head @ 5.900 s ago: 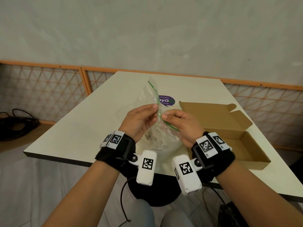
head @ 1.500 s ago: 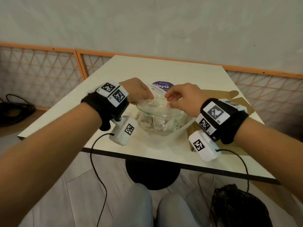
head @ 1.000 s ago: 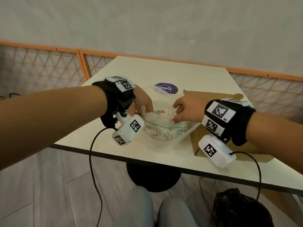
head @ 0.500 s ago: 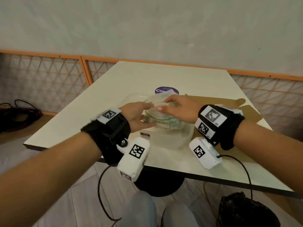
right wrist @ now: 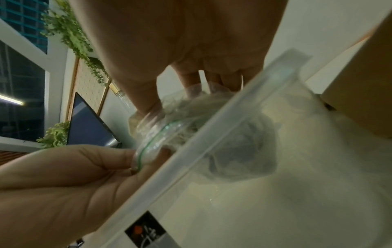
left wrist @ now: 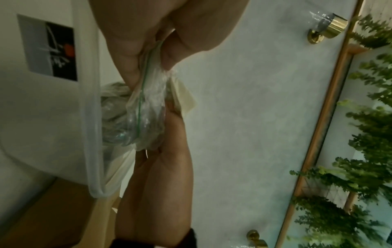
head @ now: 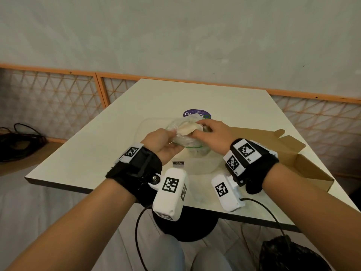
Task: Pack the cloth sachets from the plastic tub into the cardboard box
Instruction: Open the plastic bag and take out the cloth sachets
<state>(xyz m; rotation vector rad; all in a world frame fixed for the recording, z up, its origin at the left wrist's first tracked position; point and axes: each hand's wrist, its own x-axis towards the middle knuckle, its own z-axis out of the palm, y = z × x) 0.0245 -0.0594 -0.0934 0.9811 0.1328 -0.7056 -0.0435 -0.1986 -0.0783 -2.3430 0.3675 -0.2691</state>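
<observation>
A translucent plastic tub (head: 203, 165) stands near the table's front edge. In it sits a clear zip bag (head: 185, 142) with a green seal line, full of cloth sachets. My left hand (head: 164, 141) pinches the bag's rim (left wrist: 146, 117) between thumb and fingers. My right hand (head: 207, 132) reaches into the bag's mouth and grips a cream cloth sachet (head: 185, 129), which sticks out above the bag. In the right wrist view my right hand (right wrist: 191, 87) has its fingertips inside the bag (right wrist: 157, 137). The open cardboard box (head: 304, 167) lies to the right of the tub.
A round purple sticker (head: 197, 114) lies on the white table (head: 117, 145) behind the tub. Black cables (head: 21, 139) lie on the floor at the left. A black bag (head: 289, 255) sits on the floor at the lower right. A lattice fence runs behind the table.
The bag, once held up in the air, now sits in the tub. My right hand has come up out of the bag's mouth with a cream sachet; my left hand still holds the rim.
</observation>
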